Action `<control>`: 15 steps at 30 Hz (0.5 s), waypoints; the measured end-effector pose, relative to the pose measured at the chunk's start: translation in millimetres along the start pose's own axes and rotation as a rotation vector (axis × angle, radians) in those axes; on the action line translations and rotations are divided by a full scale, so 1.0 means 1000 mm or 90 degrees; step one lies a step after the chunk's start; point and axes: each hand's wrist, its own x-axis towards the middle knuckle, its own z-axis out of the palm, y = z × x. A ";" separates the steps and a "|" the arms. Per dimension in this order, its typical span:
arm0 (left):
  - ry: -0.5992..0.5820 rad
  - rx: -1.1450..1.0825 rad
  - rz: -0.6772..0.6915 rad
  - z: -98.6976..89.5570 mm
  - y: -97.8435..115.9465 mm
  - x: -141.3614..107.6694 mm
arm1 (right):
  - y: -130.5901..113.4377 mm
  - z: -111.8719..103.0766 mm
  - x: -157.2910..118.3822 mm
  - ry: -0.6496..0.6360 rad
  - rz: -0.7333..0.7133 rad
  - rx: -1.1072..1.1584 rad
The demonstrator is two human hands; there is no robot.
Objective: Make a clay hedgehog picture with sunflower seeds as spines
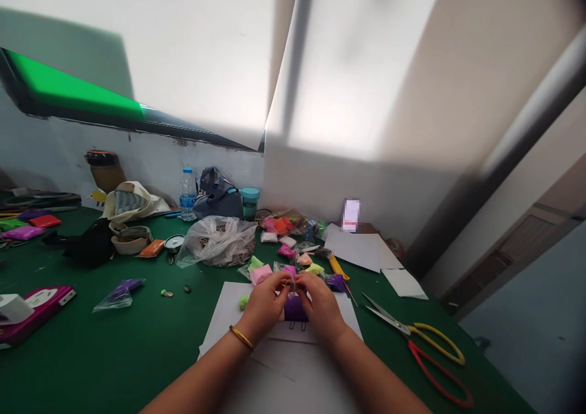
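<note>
Both hands meet over white paper point(229, 304) on the green table. My left hand point(268, 298), with a yellow bracelet at the wrist, is closed at the fingertips. My right hand point(320, 301) pinches right beside it. Between the fingertips is something small and pale, too small to name. Under the hands a purple shape point(295, 309) lies on the paper, with small drawn outlines below it. A light green lump point(243, 303) rests left of my left hand. Just beyond the fingers are a pink packet point(260, 274) and other coloured packets.
Open scissors point(407, 330) with yellow and red handles lie at the right. A clear plastic bag point(217, 241), a water bottle point(187, 195) and a blue bag point(218, 197) stand behind. A magenta box point(39, 313) is at the left.
</note>
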 end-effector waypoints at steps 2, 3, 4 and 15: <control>-0.004 -0.040 -0.009 0.002 -0.006 0.002 | -0.002 0.004 -0.004 0.001 0.017 0.010; -0.010 -0.051 -0.014 0.002 -0.009 0.003 | -0.002 0.005 -0.005 -0.001 0.023 0.016; -0.019 -0.057 -0.018 0.002 -0.010 0.004 | -0.002 0.005 -0.006 -0.003 0.027 0.020; -0.055 0.245 0.038 -0.004 0.003 -0.004 | -0.004 0.007 -0.015 -0.026 0.001 -0.028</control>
